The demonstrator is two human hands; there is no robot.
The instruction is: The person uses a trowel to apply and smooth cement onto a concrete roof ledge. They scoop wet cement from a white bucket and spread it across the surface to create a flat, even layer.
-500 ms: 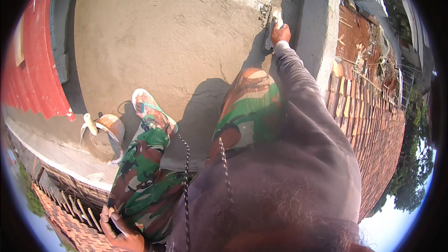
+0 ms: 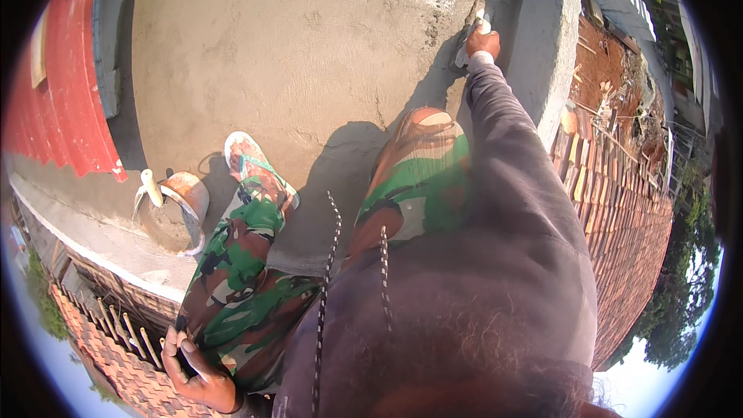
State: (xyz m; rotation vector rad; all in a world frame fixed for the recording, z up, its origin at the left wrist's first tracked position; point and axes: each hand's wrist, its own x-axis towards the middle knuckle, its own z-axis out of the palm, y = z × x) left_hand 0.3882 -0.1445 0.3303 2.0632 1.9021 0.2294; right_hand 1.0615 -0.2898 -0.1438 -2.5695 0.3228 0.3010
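Clearly, the trowel (image 2: 464, 53) sits under the fingers of the right hand (image 2: 483, 44)

Out at arm's reach, the right hand's fingers are clamped round the trowel's pale handle (image 2: 484, 25). The blade shows mostly on their left, its long axis pointing away from the body and roughly following the concrete wall (image 2: 538, 54) on the right. It seems to lie on the grey cement surface (image 2: 294, 39) – a dark pitted patch (image 2: 432, 29) is just to its left. The left hand (image 2: 203, 381) is well apart – low by the camouflage trousers (image 2: 236, 286), fingers bent, nothing plainly held; whether their tips meet the thumb, I cannot tell.
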